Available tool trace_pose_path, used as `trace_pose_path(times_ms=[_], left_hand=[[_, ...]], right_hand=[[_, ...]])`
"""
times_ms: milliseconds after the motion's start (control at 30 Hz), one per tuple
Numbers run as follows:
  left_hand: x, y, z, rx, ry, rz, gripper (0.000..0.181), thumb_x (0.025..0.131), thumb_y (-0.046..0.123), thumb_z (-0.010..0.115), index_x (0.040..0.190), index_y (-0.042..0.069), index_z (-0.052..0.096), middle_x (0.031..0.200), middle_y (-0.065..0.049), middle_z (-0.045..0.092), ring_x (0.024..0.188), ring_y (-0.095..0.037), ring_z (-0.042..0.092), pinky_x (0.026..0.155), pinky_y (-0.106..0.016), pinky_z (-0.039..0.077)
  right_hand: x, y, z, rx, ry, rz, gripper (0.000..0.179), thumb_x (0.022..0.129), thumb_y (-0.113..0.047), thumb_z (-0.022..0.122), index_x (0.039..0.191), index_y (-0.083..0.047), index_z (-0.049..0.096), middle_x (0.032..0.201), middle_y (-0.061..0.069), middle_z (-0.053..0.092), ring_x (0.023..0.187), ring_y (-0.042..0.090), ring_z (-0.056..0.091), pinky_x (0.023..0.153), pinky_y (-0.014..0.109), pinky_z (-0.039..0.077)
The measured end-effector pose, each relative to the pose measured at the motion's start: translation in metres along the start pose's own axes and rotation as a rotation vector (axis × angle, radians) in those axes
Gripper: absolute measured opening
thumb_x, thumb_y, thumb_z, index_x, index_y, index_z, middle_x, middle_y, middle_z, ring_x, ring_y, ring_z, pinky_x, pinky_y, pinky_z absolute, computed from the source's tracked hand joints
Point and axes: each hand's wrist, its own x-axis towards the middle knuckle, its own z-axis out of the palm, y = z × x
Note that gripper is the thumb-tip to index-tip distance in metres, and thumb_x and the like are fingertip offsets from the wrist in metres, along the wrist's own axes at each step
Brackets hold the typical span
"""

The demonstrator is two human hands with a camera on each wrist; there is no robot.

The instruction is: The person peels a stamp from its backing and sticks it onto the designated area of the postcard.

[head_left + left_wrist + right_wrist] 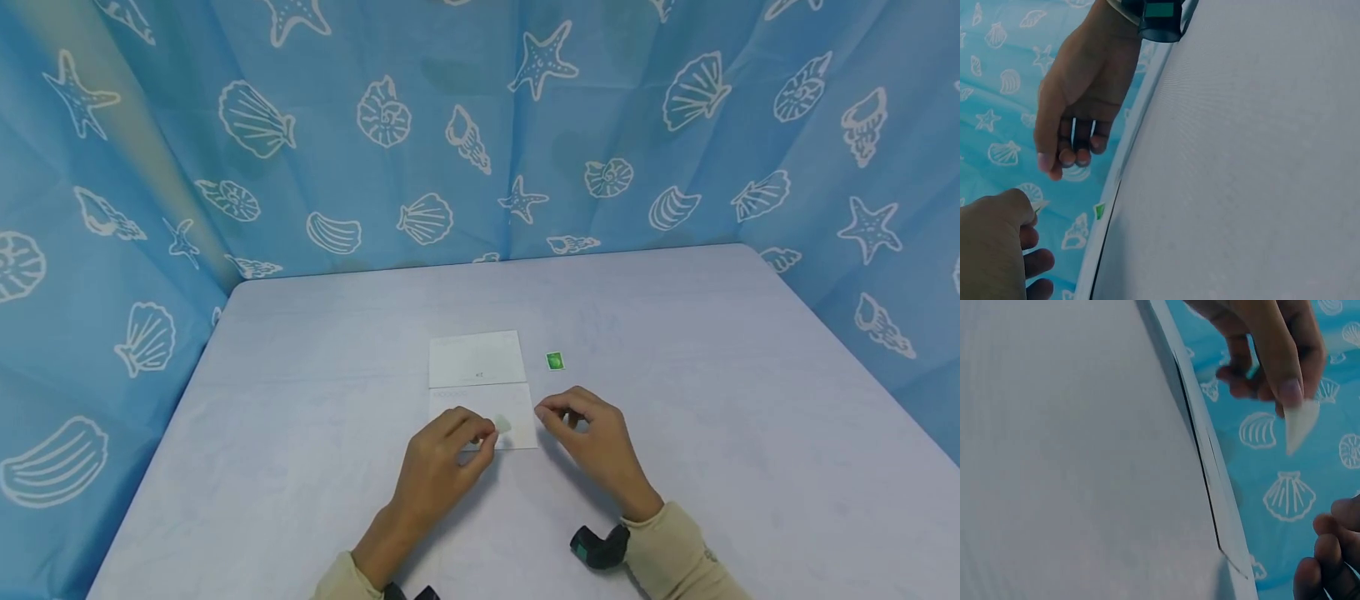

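- On the table (315, 350), a two-panelled white card (476, 357) is laid.
- By the left hand (442, 462), a pale piece (503, 424) is pinched.
- The right hand (600, 433) is held loosely curled, nothing seen in it; the card could be steadied with it.
- Beside the far panel, a green sticker (555, 361) is laid.
- The pale piece, held above the table, is best gripped by its edge.

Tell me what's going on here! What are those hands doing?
A person is working with small pieces at a table. The left hand pinches a small pale piece above the lower part of a white paper. The right hand hovers near the paper's right edge, and I can't see anything in it. A little green square with a pale border lies on the table, right of the paper's upper part.
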Motion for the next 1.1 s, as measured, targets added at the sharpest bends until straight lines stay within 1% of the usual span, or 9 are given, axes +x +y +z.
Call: trace_pose_path(times_ms=[133, 333, 600, 733, 833, 900, 933, 1033, 1100], left_hand=[[0.001, -0.001, -0.001, 0.073, -0.011, 0.058, 0.007, 0.085, 0.005, 0.076, 0.089, 0.01, 0.073, 0.088, 0.004, 0.065, 0.074, -0.008, 0.062, 0.065, -0.019, 0.051], [0.002, 0.001, -0.003, 0.188, -0.046, 0.122, 0.003, 0.087, 0.009, 0.075, 0.089, 0.009, 0.075, 0.089, 0.003, 0.068, 0.076, -0.01, 0.063, 0.064, -0.024, 0.052], [0.006, 0.003, -0.008, 0.363, -0.055, 0.342, 0.004, 0.088, 0.005, 0.07, 0.089, 0.009, 0.072, 0.088, 0.002, 0.068, 0.078, -0.015, 0.063, 0.079, -0.031, 0.053], [0.007, 0.005, -0.01, 0.421, -0.076, 0.4, 0.005, 0.087, 0.007, 0.073, 0.092, 0.008, 0.072, 0.09, 0.0, 0.068, 0.079, -0.016, 0.064, 0.081, -0.032, 0.053], [0.008, 0.006, -0.011, 0.444, -0.083, 0.419, 0.009, 0.086, 0.008, 0.076, 0.094, 0.008, 0.072, 0.091, 0.0, 0.068, 0.08, -0.016, 0.065, 0.081, -0.033, 0.053], [0.008, 0.007, -0.011, 0.457, -0.086, 0.432, 0.004, 0.091, 0.007, 0.071, 0.094, 0.007, 0.072, 0.091, -0.001, 0.068, 0.081, -0.016, 0.065, 0.082, -0.033, 0.053], [0.008, 0.007, -0.011, 0.466, -0.089, 0.44, 0.007, 0.095, 0.006, 0.065, 0.095, 0.007, 0.072, 0.092, -0.001, 0.068, 0.081, -0.016, 0.064, 0.082, -0.033, 0.052], [0.008, 0.009, -0.011, 0.49, -0.098, 0.461, 0.026, 0.104, 0.005, 0.048, 0.095, 0.007, 0.072, 0.092, -0.002, 0.067, 0.081, -0.016, 0.064, 0.082, -0.033, 0.052], [0.008, 0.01, -0.011, 0.495, -0.104, 0.462, 0.035, 0.107, 0.006, 0.041, 0.095, 0.007, 0.073, 0.092, -0.002, 0.067, 0.081, -0.016, 0.065, 0.081, -0.032, 0.052]], right_hand=[[-0.002, -0.006, 0.005, 0.072, -0.061, 0.046, 0.005, 0.093, -0.022, 0.074, 0.097, -0.02, 0.076, 0.086, -0.011, 0.066, 0.076, 0.013, 0.058, 0.068, 0.026, 0.049], [-0.004, -0.009, 0.008, 0.123, -0.103, 0.083, 0.008, 0.094, -0.026, 0.073, 0.097, -0.02, 0.077, 0.087, -0.008, 0.067, 0.077, 0.015, 0.06, 0.069, 0.029, 0.05], [-0.005, -0.012, 0.016, 0.145, -0.095, 0.091, 0.009, 0.093, -0.028, 0.074, 0.092, -0.02, 0.077, 0.08, -0.006, 0.064, 0.071, 0.016, 0.056, 0.062, 0.026, 0.046], [-0.006, -0.013, 0.018, 0.135, -0.102, 0.09, 0.01, 0.092, -0.027, 0.075, 0.091, -0.017, 0.078, 0.078, -0.006, 0.062, 0.069, 0.015, 0.053, 0.06, 0.026, 0.043], [-0.006, -0.018, 0.018, 0.128, -0.106, 0.105, 0.011, 0.093, -0.023, 0.074, 0.092, -0.012, 0.078, 0.077, -0.005, 0.061, 0.068, 0.017, 0.052, 0.059, 0.026, 0.042], [-0.006, -0.027, 0.016, 0.134, -0.105, 0.114, 0.011, 0.093, -0.019, 0.074, 0.092, -0.009, 0.077, 0.077, -0.003, 0.061, 0.068, 0.018, 0.052, 0.06, 0.027, 0.042], [-0.006, -0.032, 0.014, 0.137, -0.108, 0.121, 0.01, 0.093, -0.018, 0.074, 0.092, -0.008, 0.077, 0.077, -0.003, 0.061, 0.069, 0.018, 0.052, 0.06, 0.027, 0.042], [-0.005, -0.046, 0.009, 0.151, -0.121, 0.14, 0.008, 0.092, -0.015, 0.074, 0.09, -0.008, 0.077, 0.077, -0.001, 0.062, 0.069, 0.018, 0.052, 0.061, 0.027, 0.042], [-0.005, -0.053, 0.006, 0.151, -0.133, 0.149, 0.005, 0.092, -0.013, 0.074, 0.089, -0.009, 0.076, 0.077, -0.001, 0.063, 0.069, 0.018, 0.052, 0.06, 0.026, 0.042]])
